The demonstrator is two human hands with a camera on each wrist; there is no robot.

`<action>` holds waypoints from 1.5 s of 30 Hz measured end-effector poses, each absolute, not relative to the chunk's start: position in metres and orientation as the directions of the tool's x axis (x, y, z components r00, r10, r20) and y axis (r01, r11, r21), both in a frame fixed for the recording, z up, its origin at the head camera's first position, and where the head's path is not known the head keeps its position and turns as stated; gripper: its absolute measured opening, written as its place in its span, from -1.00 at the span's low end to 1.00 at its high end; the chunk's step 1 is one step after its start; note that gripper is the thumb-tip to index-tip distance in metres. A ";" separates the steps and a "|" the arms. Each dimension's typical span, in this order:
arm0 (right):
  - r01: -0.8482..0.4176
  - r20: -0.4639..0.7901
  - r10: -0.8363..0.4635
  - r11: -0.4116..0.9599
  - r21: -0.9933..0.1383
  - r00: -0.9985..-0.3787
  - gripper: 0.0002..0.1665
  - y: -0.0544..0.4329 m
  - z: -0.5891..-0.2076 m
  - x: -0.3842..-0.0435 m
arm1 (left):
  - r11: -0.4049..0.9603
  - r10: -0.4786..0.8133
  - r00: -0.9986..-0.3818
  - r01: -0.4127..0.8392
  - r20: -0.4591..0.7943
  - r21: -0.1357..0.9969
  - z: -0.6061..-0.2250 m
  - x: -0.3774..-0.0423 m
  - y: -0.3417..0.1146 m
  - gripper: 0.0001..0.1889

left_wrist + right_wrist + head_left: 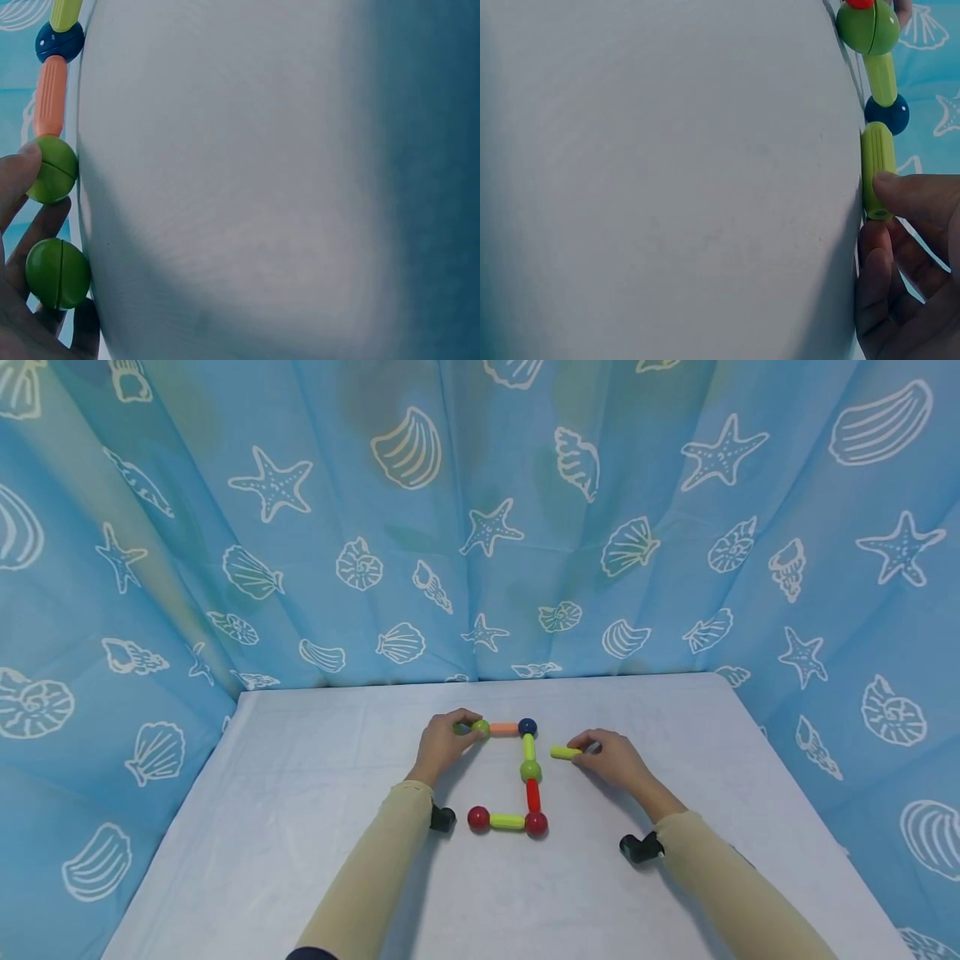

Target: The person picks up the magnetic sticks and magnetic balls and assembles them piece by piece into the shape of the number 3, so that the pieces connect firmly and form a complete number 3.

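My left hand (pixel 444 742) pinches a light green ball (pixel 52 171) joined to the end of an orange rod (pixel 504 729). A second, darker green ball (pixel 58 274) sits among the other fingers of that hand. The orange rod runs to a dark blue ball (pixel 527 727). From there a yellow-green rod (pixel 529 747), a green ball (pixel 531 770) and a red rod (pixel 533 795) follow toward the front. To the right of this chain, my right hand (pixel 611 756) pinches a loose yellow-green rod (pixel 878 169) between thumb and fingers, apart from the blue ball.
At the front of the chain lies a red ball (pixel 536 824), joined by a yellow-green rod (pixel 507 821) to another red ball (pixel 478 819) on its left. All rest on a white-covered table (pixel 315 777). A blue curtain (pixel 465 460) with shell prints hangs behind the far edge.
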State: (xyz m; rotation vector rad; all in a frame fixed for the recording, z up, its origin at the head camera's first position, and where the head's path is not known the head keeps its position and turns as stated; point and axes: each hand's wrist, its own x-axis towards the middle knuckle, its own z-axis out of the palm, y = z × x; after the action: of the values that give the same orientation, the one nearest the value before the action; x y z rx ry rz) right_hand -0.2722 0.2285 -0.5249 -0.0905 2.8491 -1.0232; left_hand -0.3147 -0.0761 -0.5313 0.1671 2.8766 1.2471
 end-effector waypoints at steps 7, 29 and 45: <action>-0.018 -0.088 -0.097 0.769 -0.640 -0.991 -0.74 0.229 -0.527 -0.270 | 0.681 0.096 -0.995 0.089 0.032 0.727 -0.531 -0.315 -0.077 -0.72; -0.056 -0.050 -0.116 0.760 -0.648 -0.992 -0.76 0.231 -0.530 -0.267 | 0.673 0.095 -0.995 0.088 0.032 0.735 -0.531 -0.314 -0.076 -0.72; -0.062 -0.036 -0.114 0.754 -0.654 -0.993 -0.74 0.230 -0.529 -0.265 | 0.672 0.101 -0.994 0.093 0.034 0.735 -0.529 -0.314 -0.077 -0.72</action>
State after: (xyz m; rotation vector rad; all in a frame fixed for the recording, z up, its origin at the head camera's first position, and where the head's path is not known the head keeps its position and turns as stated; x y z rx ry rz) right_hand -0.2652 0.2297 -0.5285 -0.1446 2.8727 -1.0664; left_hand -0.3139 -0.0768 -0.5294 0.1665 2.8633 1.2574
